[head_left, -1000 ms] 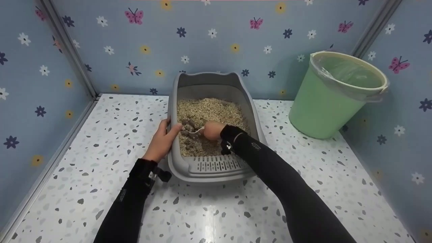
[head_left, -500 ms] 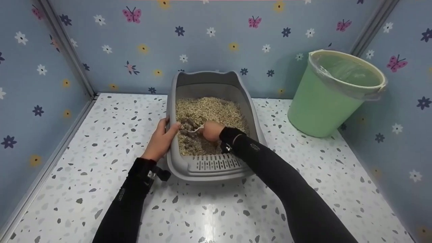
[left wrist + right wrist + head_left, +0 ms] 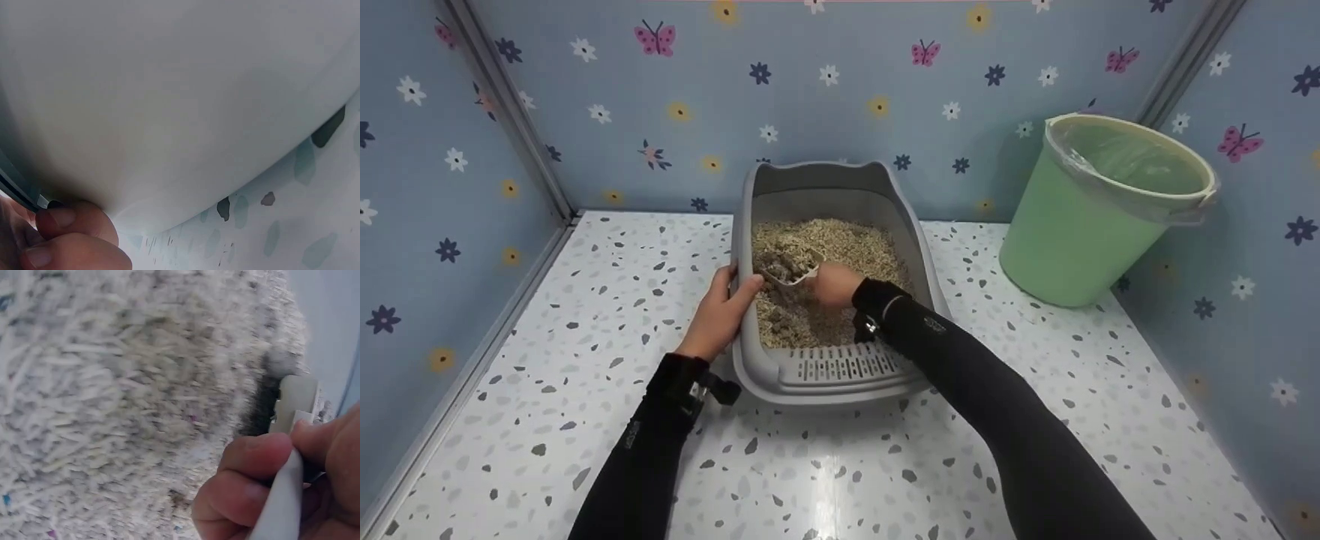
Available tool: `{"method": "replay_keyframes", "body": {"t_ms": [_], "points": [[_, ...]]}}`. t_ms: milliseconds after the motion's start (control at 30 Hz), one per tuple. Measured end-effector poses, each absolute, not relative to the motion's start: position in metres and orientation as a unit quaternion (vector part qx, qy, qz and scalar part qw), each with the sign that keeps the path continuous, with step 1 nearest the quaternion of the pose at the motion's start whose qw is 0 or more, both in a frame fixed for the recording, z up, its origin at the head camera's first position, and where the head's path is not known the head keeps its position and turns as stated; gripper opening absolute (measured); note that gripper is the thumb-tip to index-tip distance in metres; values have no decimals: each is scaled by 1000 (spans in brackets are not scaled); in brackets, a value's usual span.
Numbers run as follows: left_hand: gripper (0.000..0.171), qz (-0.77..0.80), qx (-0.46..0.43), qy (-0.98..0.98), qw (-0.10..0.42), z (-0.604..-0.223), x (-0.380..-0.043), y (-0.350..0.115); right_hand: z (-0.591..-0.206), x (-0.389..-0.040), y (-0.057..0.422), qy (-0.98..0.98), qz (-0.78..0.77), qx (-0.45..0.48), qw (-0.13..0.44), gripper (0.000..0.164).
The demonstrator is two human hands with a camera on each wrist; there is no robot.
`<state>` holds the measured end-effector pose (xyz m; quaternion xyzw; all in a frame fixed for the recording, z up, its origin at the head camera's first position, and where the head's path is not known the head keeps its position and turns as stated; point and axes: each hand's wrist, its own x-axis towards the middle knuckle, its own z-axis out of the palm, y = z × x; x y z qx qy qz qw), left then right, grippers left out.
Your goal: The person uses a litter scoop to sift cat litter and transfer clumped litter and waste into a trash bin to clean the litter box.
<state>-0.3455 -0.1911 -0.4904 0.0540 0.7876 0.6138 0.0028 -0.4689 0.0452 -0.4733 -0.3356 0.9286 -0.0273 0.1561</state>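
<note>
A grey litter box (image 3: 851,391) holds pale pellet-like cat litter (image 3: 847,238). My left hand (image 3: 718,319) grips its left wall, thumb over the rim; in the left wrist view curled fingers (image 3: 79,247) lie against the outer side. My right hand (image 3: 835,285) is inside the box, holding a light-coloured litter scoop (image 3: 298,396) by the handle. Fingers and thumb wrap round that handle in the right wrist view. Darker, clumped litter (image 3: 782,264) fills the scoop's head, which points left toward the wall near my left thumb. A dug hollow shows just below the right hand.
On the right stands a green bin (image 3: 1065,225) lined with a clear bag, close to the corner. Flower-patterned walls (image 3: 840,112) close off the back and both sides. The speckled white floor (image 3: 637,277) stretches around the box.
The scoop has shifted slightly away and to the right, and more of its rim shows around the dark clumps. My left hand keeps its grip on the box wall.
</note>
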Motion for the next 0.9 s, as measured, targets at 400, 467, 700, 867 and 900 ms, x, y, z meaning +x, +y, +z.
{"method": "replay_keyframes", "body": {"t_ms": [400,467,700,867,900], "points": [[93,613,41,789,-7,-493,-349,-190,-430,-447,56,941,-210,-220,151,55],[93,611,42,790,-8,-494,-350,-191,-424,-445,60,941,-220,-220,137,57],[94,616,45,787,-1,-494,-350,-192,-401,-438,74,941,-235,-218,110,60],[92,621,53,782,9,-494,-349,-193,-385,-427,89,940,-250,-208,102,61],[92,624,54,779,12,-494,-348,-193,-381,-423,92,940,-255,-203,104,61]]}}
